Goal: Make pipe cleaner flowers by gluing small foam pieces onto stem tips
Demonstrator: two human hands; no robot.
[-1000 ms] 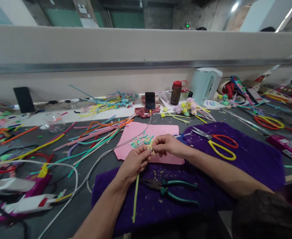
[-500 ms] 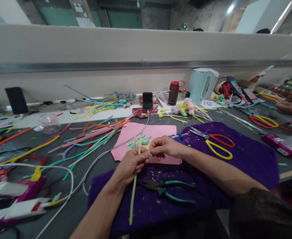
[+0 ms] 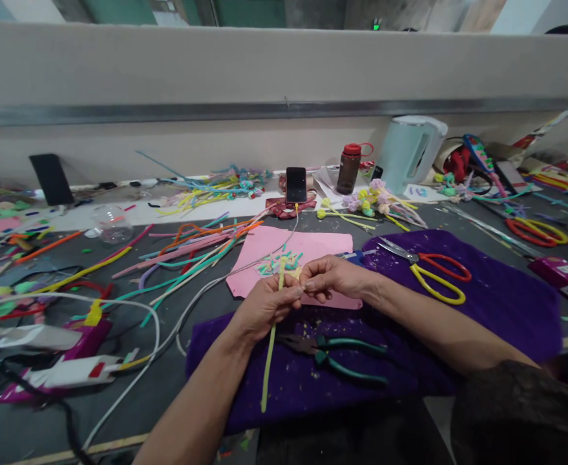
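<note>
My left hand (image 3: 270,302) is closed around a pale yellow-green pipe cleaner (image 3: 268,368), whose long tail hangs down over the purple cloth (image 3: 307,400). Its upper end rises above the fingers. Against the left fingertips, my right hand (image 3: 325,278) pinches at a small pale yellow part that the fingers mostly cover; I cannot make out its shape. Behind both hands, short cut pieces of green and yellow pipe cleaner (image 3: 270,263) lie on a pink sheet (image 3: 249,252). Green-handled pliers (image 3: 322,349) rest on the cloth just below my hands.
Scissors (image 3: 414,258) with red and yellow handles lie on the cloth at right. A propped phone (image 3: 296,185), a brown bottle (image 3: 349,169) and a pale kettle (image 3: 412,154) stand along the back. Loose pipe cleaners (image 3: 191,248) and a white cable (image 3: 194,303) spread across the left.
The camera view has tilted down and shifted slightly left, so everything sits a little higher and further right. Both hands keep nearly the same pose. The co-worker's hands at far right have mostly left view.
</note>
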